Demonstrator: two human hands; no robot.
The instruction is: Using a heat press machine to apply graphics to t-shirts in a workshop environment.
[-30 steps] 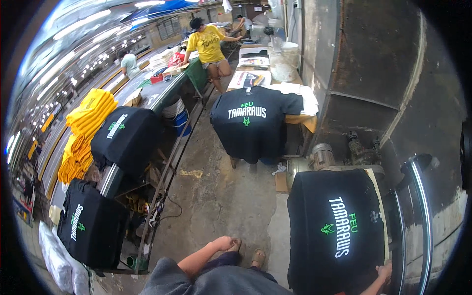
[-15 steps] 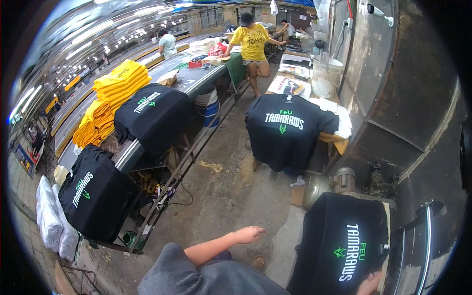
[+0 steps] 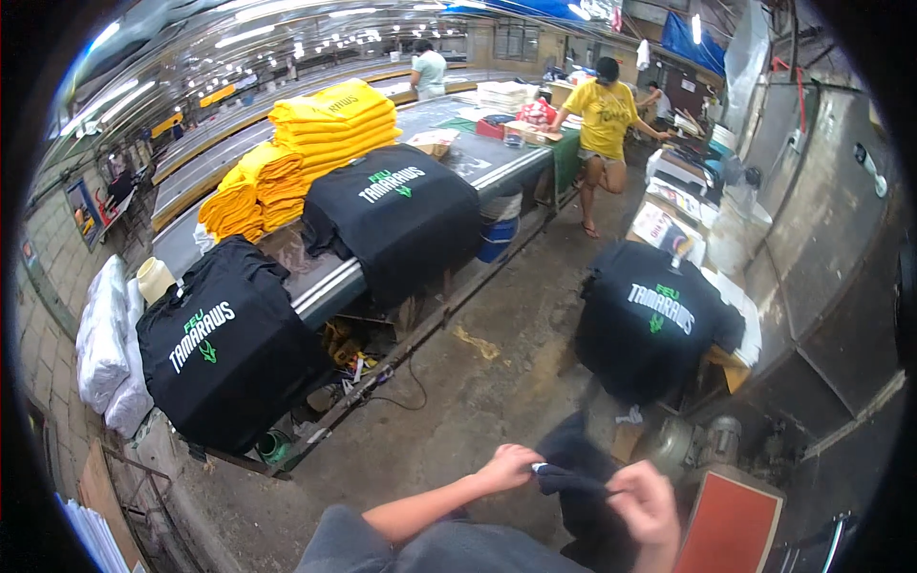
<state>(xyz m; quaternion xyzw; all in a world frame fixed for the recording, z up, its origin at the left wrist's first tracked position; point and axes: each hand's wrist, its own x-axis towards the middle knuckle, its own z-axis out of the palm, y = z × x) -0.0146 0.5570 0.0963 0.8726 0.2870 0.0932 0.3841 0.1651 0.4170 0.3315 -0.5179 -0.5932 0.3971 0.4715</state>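
A black T-shirt (image 3: 581, 501) hangs in front of me, pinched by both hands near its upper edge. My left hand (image 3: 508, 468) is closed on the side with a small white tag. My right hand (image 3: 647, 501) is closed on the other side. Its lower part hangs down, blurred, and its print is out of sight. Right of my right hand lies a flat, red-orange padded board (image 3: 730, 525) with a pale rim, its surface bare.
Black printed T-shirts lie spread at the left (image 3: 229, 344), on the long table (image 3: 392, 196) and at the right (image 3: 659, 325). Yellow shirts (image 3: 334, 134) are stacked on the table. White bags (image 3: 105, 334) stand far left. A person in yellow (image 3: 602, 115) stands in the aisle. A motor (image 3: 721, 439) sits right.
The black T-shirt has come off the board at the right, baring its red-orange top. Both hands now hold it in front of me. My view has turned left.
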